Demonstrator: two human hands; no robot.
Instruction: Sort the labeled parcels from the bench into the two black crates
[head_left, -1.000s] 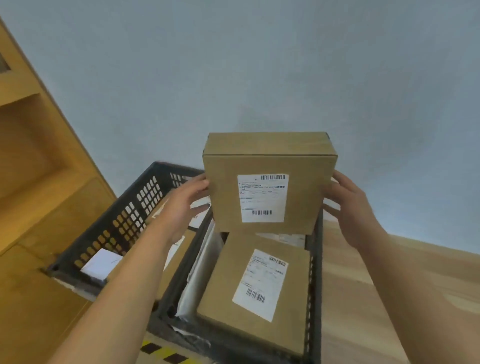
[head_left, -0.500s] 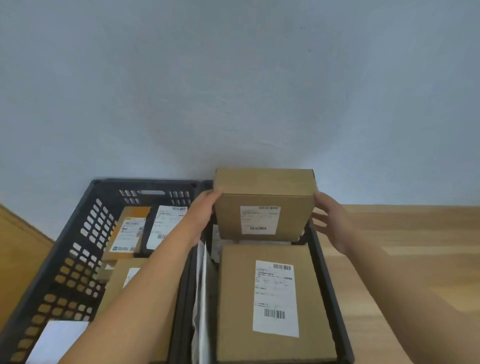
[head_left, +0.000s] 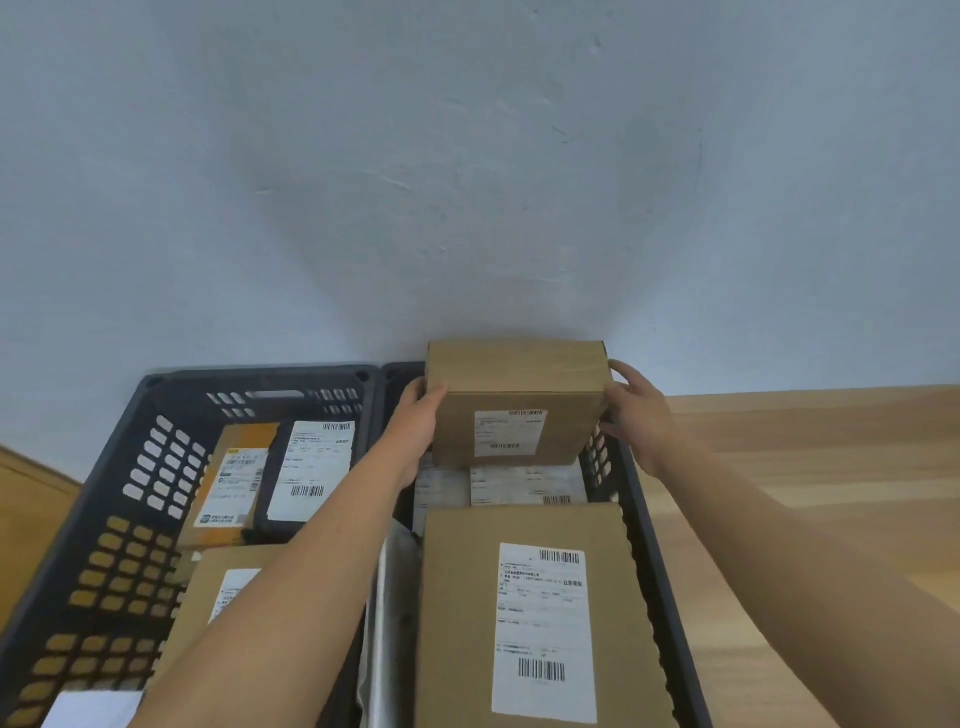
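A brown cardboard box with a white label stands on edge at the far end of the right black crate. My left hand grips its left side and my right hand grips its right side. Below it lie white-labeled parcels, and a large flat brown parcel fills the near part of this crate. The left black crate holds an orange parcel, a black parcel and a brown parcel, partly hidden by my left forearm.
A blue-grey wall rises right behind both crates. The wooden bench top stretches out to the right of the right crate. A wooden surface shows at the far left. A grey bag stands along the right crate's left wall.
The box has gone down and away from me to the far end of the right crate, both hands still on its sides. The view has tilted down over the crates.
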